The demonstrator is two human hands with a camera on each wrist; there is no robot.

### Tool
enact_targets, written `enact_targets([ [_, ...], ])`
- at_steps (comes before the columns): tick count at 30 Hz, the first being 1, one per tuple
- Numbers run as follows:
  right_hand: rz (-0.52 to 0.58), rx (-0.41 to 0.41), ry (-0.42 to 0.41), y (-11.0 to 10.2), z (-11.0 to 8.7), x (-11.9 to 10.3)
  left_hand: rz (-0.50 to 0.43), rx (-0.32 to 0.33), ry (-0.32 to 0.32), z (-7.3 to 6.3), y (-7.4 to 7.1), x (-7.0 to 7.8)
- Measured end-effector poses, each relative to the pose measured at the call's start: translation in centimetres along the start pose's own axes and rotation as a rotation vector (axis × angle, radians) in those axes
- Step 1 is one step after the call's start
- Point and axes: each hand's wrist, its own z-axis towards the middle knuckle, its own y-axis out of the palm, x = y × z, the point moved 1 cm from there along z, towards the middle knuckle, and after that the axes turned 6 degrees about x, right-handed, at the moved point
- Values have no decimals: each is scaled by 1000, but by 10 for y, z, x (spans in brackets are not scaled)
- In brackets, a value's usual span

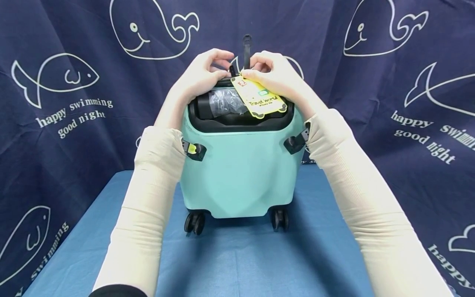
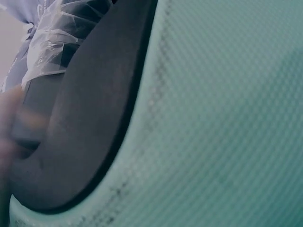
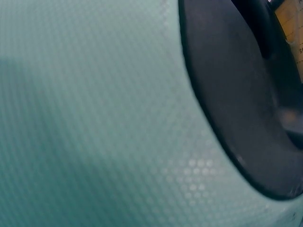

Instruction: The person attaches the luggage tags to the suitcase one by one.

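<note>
A mint-green suitcase [image 1: 241,173] stands upright on its wheels, its ribbed shell filling much of both wrist views. Above its top, my right hand [image 1: 276,72] pinches a narrow black strap [image 1: 247,51] whose looped end points up. Facing it, my left hand [image 1: 204,72] has thumb and fingertips around a short black strap end [image 1: 232,71]. A yellow tag [image 1: 259,99] printed "Travel World" hangs below the right thumb, over the black recessed panel [image 1: 237,126]. Clear plastic wrap [image 1: 226,102] covers part of the black handle there. The exact fingertip contact is small and partly hidden.
Blue cloth [image 1: 237,264] covers the table under the black wheels [image 1: 194,222]. Behind the suitcase hangs a navy curtain [image 1: 74,144] with white whale and fish drawings. Black wrist-camera mounts [image 1: 295,143] sit close against the suitcase's front.
</note>
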Motion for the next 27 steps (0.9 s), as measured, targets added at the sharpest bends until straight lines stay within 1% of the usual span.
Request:
enact_targets([
  [4, -2, 2, 1, 0, 0, -1, -93, 3, -35, 0, 0, 0],
  [7, -5, 6, 1, -1, -1, -2, -121, -3, -62, 1, 0, 1],
  [13, -1, 2, 9, -1, -2, -3, -89, 14, -71, 0, 0, 0],
  [15, 2, 0, 13, -1, -2, -2, -87, 11, -81, 0, 0, 0],
  [20, 61, -11, 18, -1, -3, -3, -91, 4, -87, -1, 1, -1],
  [23, 97, -13, 21, -1, -3, -3, -77, -3, -94, -1, 1, -1],
  [27, 96, -4, 39, -3, -3, -4, -67, -4, -118, -1, -1, 1],
])
